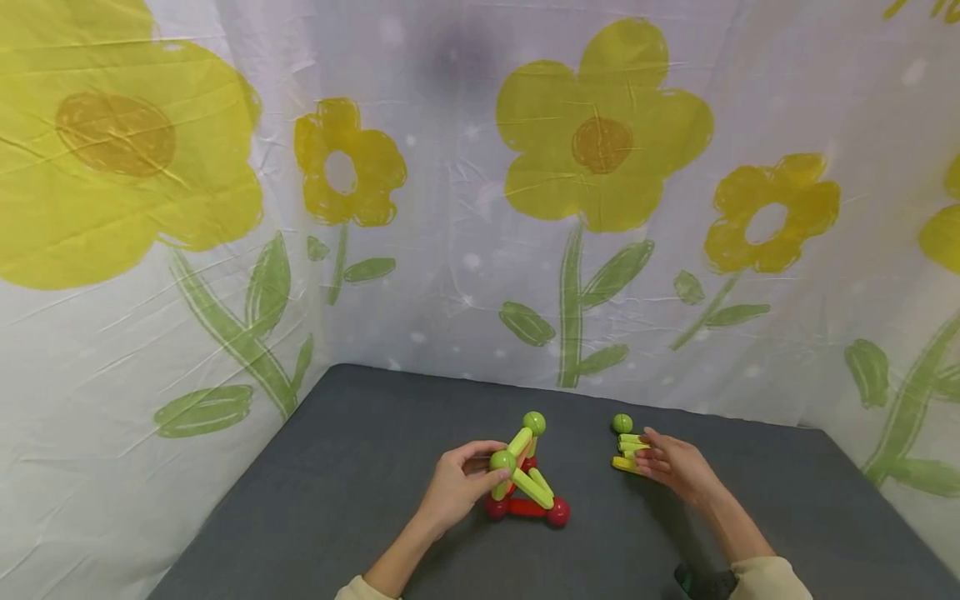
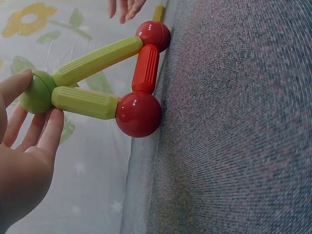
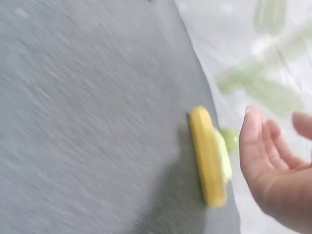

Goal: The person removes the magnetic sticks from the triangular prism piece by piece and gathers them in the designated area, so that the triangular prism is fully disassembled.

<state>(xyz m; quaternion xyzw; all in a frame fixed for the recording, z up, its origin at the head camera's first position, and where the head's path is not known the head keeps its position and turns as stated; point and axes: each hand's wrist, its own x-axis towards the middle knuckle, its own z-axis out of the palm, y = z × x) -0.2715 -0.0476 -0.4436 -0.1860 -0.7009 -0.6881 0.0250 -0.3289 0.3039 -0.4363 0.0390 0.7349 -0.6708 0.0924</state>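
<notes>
My left hand [image 1: 457,483] pinches a green ball [image 2: 38,92] between thumb and fingers. That ball is one corner of a frame of balls and rods standing on the table. Yellow-green rods [image 2: 84,102] slope from it to red balls [image 2: 138,114] low on the table, and a red rod [image 2: 145,69] joins two of these. Another green ball [image 1: 534,422] tops the frame's far side. My right hand [image 1: 678,468], fingers loosely bent and holding nothing, hovers beside a yellow rod [image 3: 208,158] and several yellow-green rods [image 1: 632,438], partly covering them in the head view.
A loose green ball [image 1: 622,423] lies just behind the rods on the right. The dark grey table [image 1: 360,467] ends at a white cloth backdrop [image 1: 450,275] printed with yellow flowers. A dark object [image 1: 705,582] shows by the right sleeve.
</notes>
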